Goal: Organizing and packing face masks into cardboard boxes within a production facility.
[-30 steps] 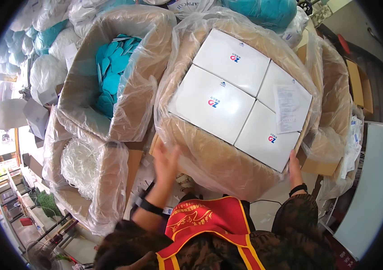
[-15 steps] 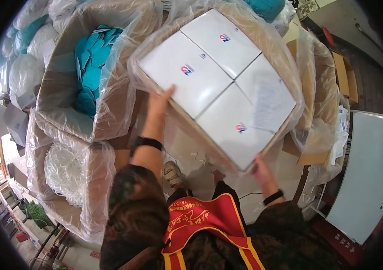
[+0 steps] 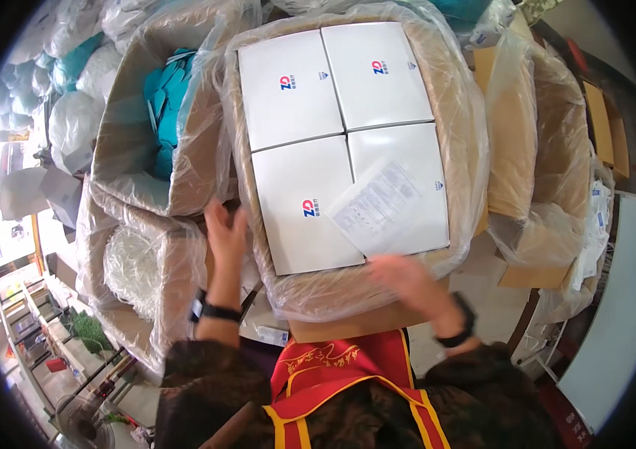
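Observation:
Directly ahead of me stands a large brown carton [image 3: 336,327] lined with a clear plastic bag [image 3: 471,157]. Packed flush inside are several white boxes [image 3: 280,224] with small red and blue marks. A printed paper sheet [image 3: 378,206] lies slantwise on the front right box. My left hand [image 3: 226,228] is beside the carton's left side, thumb and fingers apart, with nothing seen in it. My right hand [image 3: 404,278] is over the carton's front edge, just below the paper sheet; its fingers are blurred, and whether it touches the liner is unclear.
To the left stand a lined carton of teal flat pieces [image 3: 168,97] and one of clear stringy material [image 3: 134,266]. An open lined carton [image 3: 557,142] is at the right, beside a white board [image 3: 606,314]. Stuffed plastic bags [image 3: 75,120] are piled at the far left.
The carton has turned and come closer, now sitting squarer to me. Both hands have left its sides; the right moved to the front edge, the left lower. The paper sheet has shifted leftward.

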A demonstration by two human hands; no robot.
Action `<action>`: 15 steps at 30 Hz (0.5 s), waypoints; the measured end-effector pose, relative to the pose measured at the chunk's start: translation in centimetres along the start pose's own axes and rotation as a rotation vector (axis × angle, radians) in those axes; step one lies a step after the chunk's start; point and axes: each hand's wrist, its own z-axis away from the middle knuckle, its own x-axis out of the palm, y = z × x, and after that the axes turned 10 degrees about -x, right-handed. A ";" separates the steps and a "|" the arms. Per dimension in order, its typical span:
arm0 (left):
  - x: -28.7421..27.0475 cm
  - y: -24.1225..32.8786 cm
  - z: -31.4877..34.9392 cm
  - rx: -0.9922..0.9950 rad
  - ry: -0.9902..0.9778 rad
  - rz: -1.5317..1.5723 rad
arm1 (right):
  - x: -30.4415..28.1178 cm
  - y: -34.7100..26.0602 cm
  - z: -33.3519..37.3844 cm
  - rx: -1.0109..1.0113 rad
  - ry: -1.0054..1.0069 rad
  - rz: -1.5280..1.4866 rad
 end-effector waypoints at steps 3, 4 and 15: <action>-0.6 -5.3 10.5 -0.314 0.090 0.024 | -10.2 -0.4 1.8 -0.038 0.450 -0.092; 0.0 -5.8 12.5 -0.522 0.016 0.101 | -13.1 -0.4 1.9 -0.079 0.624 0.156; -2.0 -4.9 6.6 -0.664 -0.067 0.232 | -6.7 8.4 -2.6 0.187 0.494 -0.410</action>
